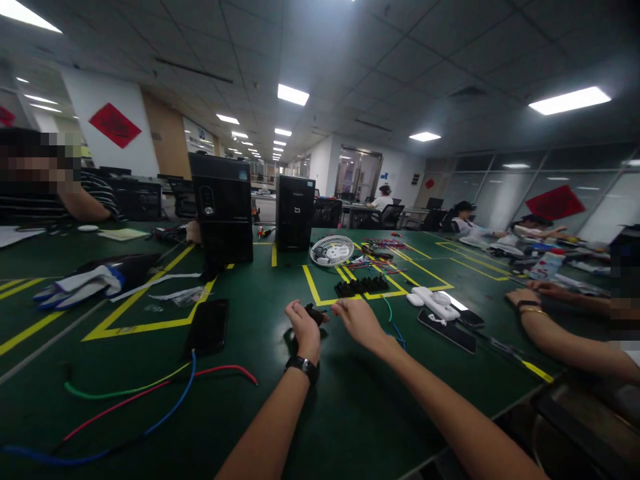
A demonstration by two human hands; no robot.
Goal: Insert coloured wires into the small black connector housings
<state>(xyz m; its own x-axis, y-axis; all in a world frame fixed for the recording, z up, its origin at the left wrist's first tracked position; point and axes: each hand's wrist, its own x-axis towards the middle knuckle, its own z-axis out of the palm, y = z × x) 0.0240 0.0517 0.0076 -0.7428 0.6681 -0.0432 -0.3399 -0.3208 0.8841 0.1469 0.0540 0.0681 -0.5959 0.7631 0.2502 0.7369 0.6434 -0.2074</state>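
Observation:
My left hand (303, 328), with a dark watch on its wrist, is closed around a small black part (315, 313) above the green table (350, 413). Close on its right, the fingers of my right hand (357, 321) are pinched together, pointing at the black part. Something thin shows between the two hands, too small to name. Just beyond them lies a row of similar black parts (361, 286). A green wire (389, 308) and a blue wire (399, 337) run out beside my right hand.
Two black computer towers (223, 210) stand at the back, near a white basket (332, 251). Phones (447, 330) and a white case (435, 302) lie right, a dark phone (210, 325) and loose wires (145, 397) left. A co-worker's arms (565, 333) reach in from the right.

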